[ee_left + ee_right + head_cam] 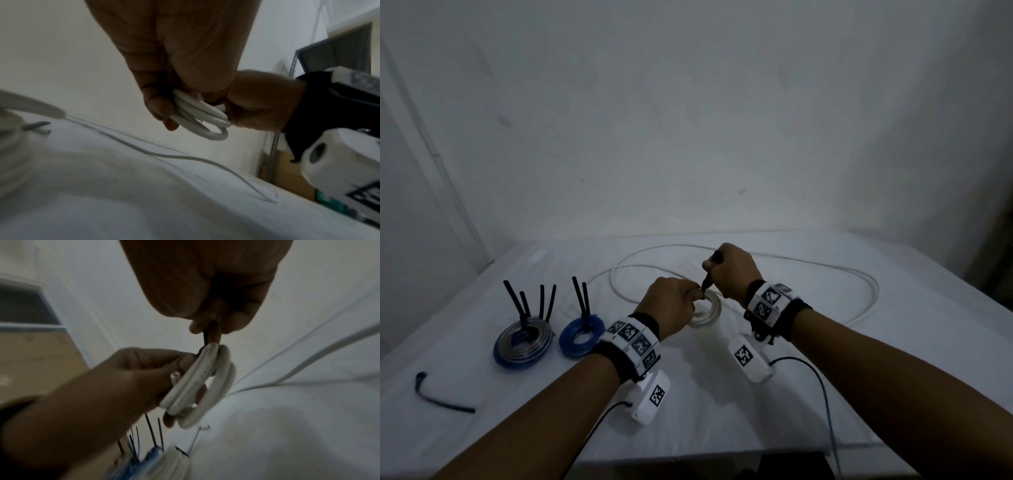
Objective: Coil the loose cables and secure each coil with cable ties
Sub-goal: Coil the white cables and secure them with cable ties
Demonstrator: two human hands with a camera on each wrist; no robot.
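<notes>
A small white cable coil (709, 310) (202, 117) (202, 384) is held above the table by my left hand (674, 308) (127, 376), whose fingers grip its left side. My right hand (732, 270) (211, 293) pinches a black cable tie (707, 279) (211, 335) that rises from the top of the coil. The rest of the white cable (866, 291) (164, 155) trails loose in wide loops across the table behind the hands. The tie's loop round the coil is mostly hidden by my fingers.
Two tied coils lie at the left: a blue and grey one (524, 342) and a blue one (580, 337), both with black tie tails (582, 301) sticking up. A spare black tie (438, 397) lies near the left front edge. The table (722, 411) has a white cloth.
</notes>
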